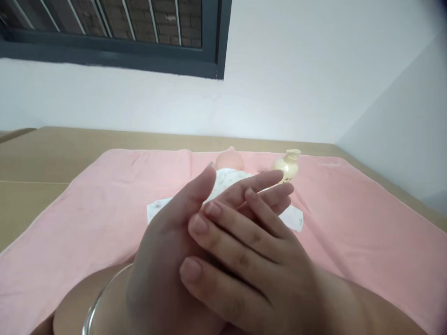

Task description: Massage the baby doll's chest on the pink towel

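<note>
Close to the camera my two hands are pressed together. My left hand [167, 251], with a silver bangle [91, 316] at its wrist, is turned palm inward, thumb up and fingers stretched to the right. Across its palm lies my right hand [251, 270], its fingers extended and slightly spread. Whether anything is between the palms is hidden. Behind them lies what looks like a doll in a white printed garment [226, 177], its sleeves showing on both sides. Its round, skin-toned head [229, 160] points away from me. My hands cover most of the body.
A pink cloth [356, 209] is spread over a wooden-coloured tabletop [77, 139]. A cream, narrow-necked bottle or vase [288, 166] stands right of the doll, partly behind my fingertips. White walls close off the back and right; a dark-framed barred window [195, 60] is above.
</note>
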Motion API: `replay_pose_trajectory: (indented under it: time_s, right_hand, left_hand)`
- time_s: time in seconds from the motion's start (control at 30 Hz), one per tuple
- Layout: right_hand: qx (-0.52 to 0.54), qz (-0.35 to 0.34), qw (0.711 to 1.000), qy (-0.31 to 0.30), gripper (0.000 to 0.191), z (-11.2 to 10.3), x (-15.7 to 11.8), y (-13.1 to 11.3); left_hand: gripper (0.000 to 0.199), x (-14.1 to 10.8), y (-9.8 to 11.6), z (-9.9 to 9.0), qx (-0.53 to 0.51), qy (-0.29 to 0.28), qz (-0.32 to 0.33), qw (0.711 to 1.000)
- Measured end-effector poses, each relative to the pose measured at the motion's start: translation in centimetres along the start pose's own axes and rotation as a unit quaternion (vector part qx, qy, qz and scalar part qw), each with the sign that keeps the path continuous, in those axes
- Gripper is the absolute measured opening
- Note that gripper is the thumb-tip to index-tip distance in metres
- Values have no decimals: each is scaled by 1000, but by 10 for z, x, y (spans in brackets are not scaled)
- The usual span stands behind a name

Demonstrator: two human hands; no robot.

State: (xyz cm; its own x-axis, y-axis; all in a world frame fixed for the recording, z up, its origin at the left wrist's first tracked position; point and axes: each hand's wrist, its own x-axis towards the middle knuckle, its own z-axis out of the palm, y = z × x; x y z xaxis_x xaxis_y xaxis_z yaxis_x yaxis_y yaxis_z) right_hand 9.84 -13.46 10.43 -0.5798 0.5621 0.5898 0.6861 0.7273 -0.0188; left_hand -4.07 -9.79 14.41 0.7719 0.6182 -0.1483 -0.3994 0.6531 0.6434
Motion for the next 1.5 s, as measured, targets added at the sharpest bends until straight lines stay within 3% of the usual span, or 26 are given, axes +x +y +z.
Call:
replay_pose_trajectory:
  time_s: [0.1, 0.27, 0.37, 0.43, 0.5, 0.57, 0.63, 0.7, 0.77, 0.87, 1.07, 1.17, 1.27, 1.37, 1.5]
  right_hand:
    - [-39, -75, 994, 76, 43, 0, -8, 15]
    - [-34, -90, 994, 52, 55, 17, -14, 36]
    - [-12, -71, 996, 57, 52, 23, -16, 44]
    - [8, -64, 996, 63, 47, 26, -16, 50]
    - [24, -45, 997, 53, 41, 30, -16, 56]
    - [23, -11, 999, 25, 38, 38, -17, 64]
    - [16, 38, 999, -15, 39, 50, -19, 70]
    - [24, 93, 994, -53, 41, 62, -21, 75]
    - [44, 138, 986, -78, 43, 71, -22, 79]
    - [56, 178, 977, -104, 46, 77, -21, 89]
    - [-11, 284, 947, -149, 60, 77, -21, 117]
    - [-56, 311, 939, -137, 65, 79, -25, 110]
    - [-82, 239, 963, -96, 54, 82, -29, 86]
    - [-37, 147, 986, -64, 49, 83, -31, 72]
    - [40, 152, 983, -92, 49, 82, -31, 100]
  left_hand:
    - [59, 6, 5, 2, -21, -6, -14, 1000]
    - [58, 41, 1, -12, -21, 143, 35, 989]
    - [50, 61, 4, -29, -16, 176, 41, 983]
    - [44, 74, 8, -45, 4, 175, 85, 981]
    - [38, 89, 10, -63, 55, 179, 179, 966]
    - [32, 102, 8, -83, 164, 192, 287, 924]
    - [27, 112, 2, -103, 334, 226, 352, 845]
    - [28, 118, -6, -119, 495, 241, 371, 747]
    - [31, 121, -16, -129, 600, 232, 373, 668]
    - [34, 122, -27, -136, 671, 209, 369, 608]
    - [37, 123, -34, -138, 698, 234, 352, 578]
    - [37, 122, -36, -142, 703, 244, 352, 568]
    - [37, 122, -38, -145, 702, 237, 354, 570]
    - [39, 121, -38, -145, 694, 236, 352, 582]
    - [40, 116, -39, -140, 677, 262, 339, 598]
